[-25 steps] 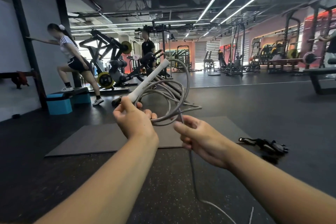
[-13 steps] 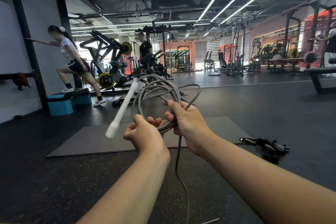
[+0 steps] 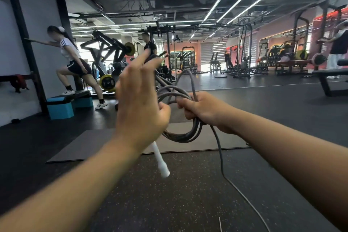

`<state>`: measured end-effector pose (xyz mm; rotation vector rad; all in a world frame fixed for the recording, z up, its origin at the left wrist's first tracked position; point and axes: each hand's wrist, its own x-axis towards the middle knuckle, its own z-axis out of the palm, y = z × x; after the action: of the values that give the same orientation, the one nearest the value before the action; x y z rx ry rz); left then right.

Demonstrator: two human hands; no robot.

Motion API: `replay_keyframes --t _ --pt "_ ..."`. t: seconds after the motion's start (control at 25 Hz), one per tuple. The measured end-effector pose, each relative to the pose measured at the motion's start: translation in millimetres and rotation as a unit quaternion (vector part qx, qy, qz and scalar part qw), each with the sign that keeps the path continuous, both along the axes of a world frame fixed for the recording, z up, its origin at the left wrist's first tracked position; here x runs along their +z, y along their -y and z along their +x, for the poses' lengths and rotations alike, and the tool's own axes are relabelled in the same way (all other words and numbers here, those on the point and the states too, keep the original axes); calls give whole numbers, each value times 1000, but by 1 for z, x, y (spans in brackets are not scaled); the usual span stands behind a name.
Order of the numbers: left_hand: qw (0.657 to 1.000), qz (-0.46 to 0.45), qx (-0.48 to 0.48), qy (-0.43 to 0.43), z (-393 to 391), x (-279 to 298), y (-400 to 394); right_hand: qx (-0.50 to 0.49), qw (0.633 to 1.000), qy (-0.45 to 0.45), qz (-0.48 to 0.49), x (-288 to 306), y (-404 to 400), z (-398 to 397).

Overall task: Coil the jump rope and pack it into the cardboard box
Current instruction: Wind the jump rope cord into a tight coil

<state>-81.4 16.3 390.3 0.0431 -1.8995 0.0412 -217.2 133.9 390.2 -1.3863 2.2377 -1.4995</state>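
Right now the right hand (image 3: 204, 108) is closed in a fist around a bundle of grey rope (image 3: 178, 135), gathering several loops where they cross. Part of the coil arches up above that hand, and the rest sags in a curve below it, down between the two wrists. From under the fist a single strand of the same rope drops away toward the speckled black floor (image 3: 188, 194) and trails off to the lower right.

The left hand (image 3: 140, 103) is raised just beside the coil, its back toward the camera, fingers (image 3: 148, 60) spread and stretched upward, blurred. Its thumb lies close to the loops, but whether it pinches them cannot be told. A white handle (image 3: 160, 158) hangs below this hand, pointing down and slightly right; its upper end is hidden behind the palm, so what holds it is unclear.

Beyond both hands a grey mat (image 3: 90, 143) lies flat on the floor. Farther off to the left, a person steps up on a blue step platform (image 3: 60, 107) near weight machines (image 3: 105, 56).
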Motion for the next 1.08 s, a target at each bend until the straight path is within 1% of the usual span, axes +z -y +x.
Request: replay_keyframes --t 0.04,0.08,0.12,0.16,0.2,0.24,0.32,0.36,0.44,0.48,0.52,0.56,0.64,0.68,0.76,0.88,0.92,0.96,1.0,1.04,1.08 --pt "987 -129 51 86 -5 21 4 -1 999 -34 34 2 1 1" --pt "952 -224 107 178 -12 41 4 -1 996 -66 64 5 1 2" --pt "914 -279 139 261 -18 56 3 0 991 -95 91 8 1 4" --pt "883 -301 142 331 -24 65 3 4 985 -126 115 11 0 5" --pt "864 -289 126 392 -29 73 4 7 978 -158 138 13 -1 7" --pt "855 -241 101 448 -32 78 4 12 970 -189 155 14 -3 7" --pt "843 -97 39 527 -34 79 2 25 960 -223 170 15 -5 6" --pt "834 -44 23 549 -35 76 3 32 959 -226 170 14 -6 6" --pt "814 11 -2 580 -36 59 11 38 953 -245 173 14 -7 6" --pt "799 52 -29 599 -37 49 15 34 946 -265 182 14 -7 6" --pt "780 117 -72 611 -36 38 18 29 939 -283 192 13 -8 5" --pt "757 202 -122 609 -34 28 20 24 935 -294 196 12 -9 4" --pt "718 356 -207 562 -32 18 23 18 935 -300 189 13 -13 2" --pt "707 403 -240 529 -31 15 25 21 935 -303 185 14 -14 2" --pt "691 442 -281 499 -26 14 28 30 928 -323 182 17 -14 2" --pt "673 441 -322 500 -16 16 28 48 926 -346 144 19 -16 2" --pt "673 437 -331 496 -14 17 26 63 929 -343 124 17 -17 1" --pt "681 432 -328 491 -14 18 25 79 932 -335 112 14 -17 0" --pt "699 420 -314 486 -16 22 23 93 931 -335 110 10 -17 -1" --pt "729 393 -288 480 -18 26 23 93 927 -346 111 6 -17 -2" --pt "768 343 -245 482 -18 32 25 84 919 -366 118 1 -18 -5"
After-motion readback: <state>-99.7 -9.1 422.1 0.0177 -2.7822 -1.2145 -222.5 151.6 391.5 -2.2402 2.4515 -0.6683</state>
